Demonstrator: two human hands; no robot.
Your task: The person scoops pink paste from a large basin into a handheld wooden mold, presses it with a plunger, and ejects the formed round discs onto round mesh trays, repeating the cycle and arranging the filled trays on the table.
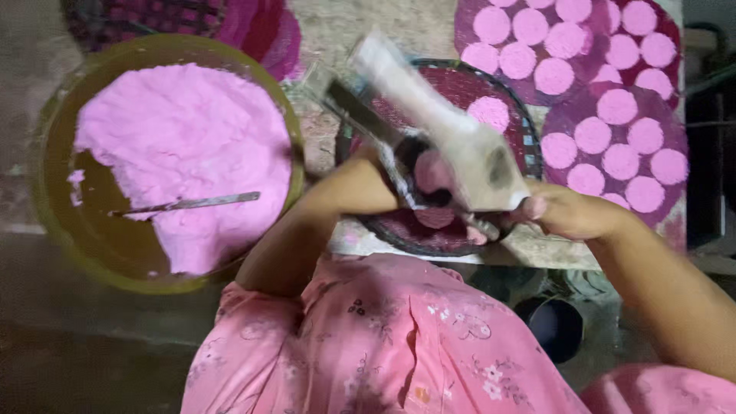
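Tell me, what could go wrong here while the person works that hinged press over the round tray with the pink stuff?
The press is blurred, so it is moving; the pink disc under it might come out uneven. The right hand grips close to the hinge end, so fingers could perhaps get pinched; the left hand is mostly hidden behind it. A metal spatula lies loose in the bowl of pink dough and may sink in.

The person wears a pink short-sleeved garment (383,345) printed with small floral motifs in darker pink, white and black. Both forearms are bare. The left hand (368,172) and right hand (571,211) carry no gloves.
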